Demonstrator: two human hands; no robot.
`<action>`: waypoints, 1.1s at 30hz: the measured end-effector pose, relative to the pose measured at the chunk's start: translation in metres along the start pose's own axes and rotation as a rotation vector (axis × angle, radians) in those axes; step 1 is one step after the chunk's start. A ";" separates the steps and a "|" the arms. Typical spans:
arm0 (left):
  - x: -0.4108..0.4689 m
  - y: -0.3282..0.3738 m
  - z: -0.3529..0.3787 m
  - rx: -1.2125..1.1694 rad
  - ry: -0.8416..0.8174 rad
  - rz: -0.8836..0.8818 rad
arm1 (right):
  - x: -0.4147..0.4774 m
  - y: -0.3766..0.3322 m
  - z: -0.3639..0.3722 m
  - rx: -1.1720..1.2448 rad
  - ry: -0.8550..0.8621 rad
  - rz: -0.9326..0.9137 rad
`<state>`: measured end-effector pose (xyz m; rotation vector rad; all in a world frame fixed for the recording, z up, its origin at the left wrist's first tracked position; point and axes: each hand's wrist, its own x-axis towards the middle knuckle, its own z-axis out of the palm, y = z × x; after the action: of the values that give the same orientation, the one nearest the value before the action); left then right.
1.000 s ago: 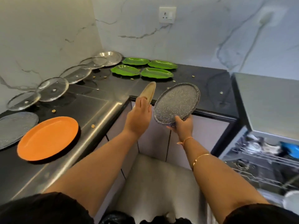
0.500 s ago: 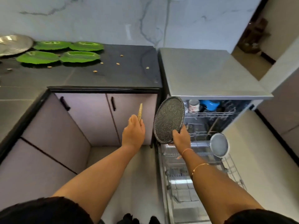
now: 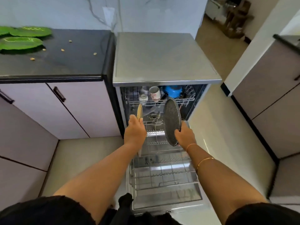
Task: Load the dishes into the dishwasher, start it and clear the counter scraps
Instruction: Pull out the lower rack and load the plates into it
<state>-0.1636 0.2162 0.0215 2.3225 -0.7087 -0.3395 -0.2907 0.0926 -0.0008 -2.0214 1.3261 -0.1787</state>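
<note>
My left hand grips a thin tan plate held on edge. My right hand holds a dark speckled grey plate upright by its lower rim. Both hover over the pulled-out lower rack of the open dishwasher. The upper rack carries white cups and a blue dish. Green leaf-shaped plates and small food scraps lie on the black counter at the left.
Pale cabinet doors with dark handles stand below the counter, left of the dishwasher. Another cabinet rises on the right. A light tiled floor runs between them and under the open dishwasher door.
The view has swung right from the counter to the dishwasher. Both hands carried their plates along and now hold them lower, over the pulled-out bottom rack.
</note>
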 end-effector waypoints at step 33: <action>0.163 -0.070 0.389 -0.246 -0.208 -0.074 | 0.276 0.242 0.140 -0.171 -0.003 0.151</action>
<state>-0.1640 -0.0407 -0.3201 2.1011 -0.6412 -0.6717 -0.2786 -0.1305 -0.3244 -2.0493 1.5302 0.0071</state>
